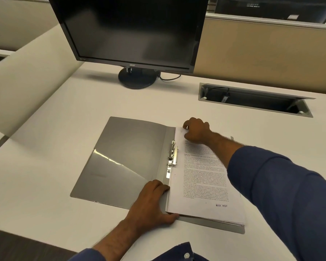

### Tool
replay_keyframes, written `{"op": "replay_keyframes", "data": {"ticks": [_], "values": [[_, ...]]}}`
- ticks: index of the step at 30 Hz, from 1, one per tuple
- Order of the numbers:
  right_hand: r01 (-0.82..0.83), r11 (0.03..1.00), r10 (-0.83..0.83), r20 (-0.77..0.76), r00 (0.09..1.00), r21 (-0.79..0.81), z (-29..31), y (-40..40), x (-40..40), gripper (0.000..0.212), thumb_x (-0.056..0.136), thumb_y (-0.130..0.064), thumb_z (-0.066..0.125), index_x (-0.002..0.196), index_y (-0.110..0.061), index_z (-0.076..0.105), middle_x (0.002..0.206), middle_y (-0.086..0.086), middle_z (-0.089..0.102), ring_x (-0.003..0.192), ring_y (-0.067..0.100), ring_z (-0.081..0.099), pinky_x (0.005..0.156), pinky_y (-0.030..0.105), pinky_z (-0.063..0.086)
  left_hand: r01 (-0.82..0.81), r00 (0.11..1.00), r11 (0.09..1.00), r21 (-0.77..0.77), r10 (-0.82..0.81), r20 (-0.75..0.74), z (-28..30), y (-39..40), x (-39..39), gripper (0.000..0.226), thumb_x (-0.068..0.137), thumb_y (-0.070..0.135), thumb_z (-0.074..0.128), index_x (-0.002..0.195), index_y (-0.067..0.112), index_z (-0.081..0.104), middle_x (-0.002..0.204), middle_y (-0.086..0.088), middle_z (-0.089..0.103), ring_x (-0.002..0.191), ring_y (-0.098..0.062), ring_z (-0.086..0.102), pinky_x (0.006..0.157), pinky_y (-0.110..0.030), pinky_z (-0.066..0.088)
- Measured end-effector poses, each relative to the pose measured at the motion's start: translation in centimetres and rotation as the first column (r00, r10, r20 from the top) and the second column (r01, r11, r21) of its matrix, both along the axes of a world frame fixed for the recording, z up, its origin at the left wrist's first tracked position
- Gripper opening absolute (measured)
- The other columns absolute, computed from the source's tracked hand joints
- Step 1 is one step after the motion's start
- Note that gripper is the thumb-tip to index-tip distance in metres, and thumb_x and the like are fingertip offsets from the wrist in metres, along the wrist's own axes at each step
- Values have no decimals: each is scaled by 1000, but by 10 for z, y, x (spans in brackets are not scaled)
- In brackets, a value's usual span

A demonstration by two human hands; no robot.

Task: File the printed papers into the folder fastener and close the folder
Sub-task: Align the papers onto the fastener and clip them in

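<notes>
A grey folder [126,153] lies open on the white desk, its inner cover with a clear pocket spread to the left. A stack of printed papers [199,178] rests on the folder's right half. The metal fastener [172,155] stands along the spine at the stack's left edge. My left hand [151,202] presses on the folder near the spine, thumb at the stack's near left corner. My right hand [196,130] rests curled on the stack's far left corner, fingertips on the top sheet.
A black monitor [132,31] on a round stand [136,78] is at the back of the desk. An open cable hatch [252,99] is sunk in the desk at the back right. A beige partition runs behind.
</notes>
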State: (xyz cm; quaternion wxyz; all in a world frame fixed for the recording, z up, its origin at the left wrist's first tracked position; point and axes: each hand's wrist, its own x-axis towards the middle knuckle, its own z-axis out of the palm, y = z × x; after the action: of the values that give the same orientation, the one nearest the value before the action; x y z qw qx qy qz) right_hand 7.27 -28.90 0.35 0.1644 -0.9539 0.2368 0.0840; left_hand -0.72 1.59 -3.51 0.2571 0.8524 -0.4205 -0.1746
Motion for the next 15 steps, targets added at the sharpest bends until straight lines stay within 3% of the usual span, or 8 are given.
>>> {"op": "replay_keyframes", "data": {"ticks": [15], "values": [[5,1000,-3,-81,997,22,-1,4,3,43,81,-19,58,124,-19,57,130,4,52,123,28,47,105,45,31,11,1000,1000,-16,-11,0,-2,1,1,89,63,81,63,134,31,46,126,15,45,111,1,37,104,-18,36]]}}
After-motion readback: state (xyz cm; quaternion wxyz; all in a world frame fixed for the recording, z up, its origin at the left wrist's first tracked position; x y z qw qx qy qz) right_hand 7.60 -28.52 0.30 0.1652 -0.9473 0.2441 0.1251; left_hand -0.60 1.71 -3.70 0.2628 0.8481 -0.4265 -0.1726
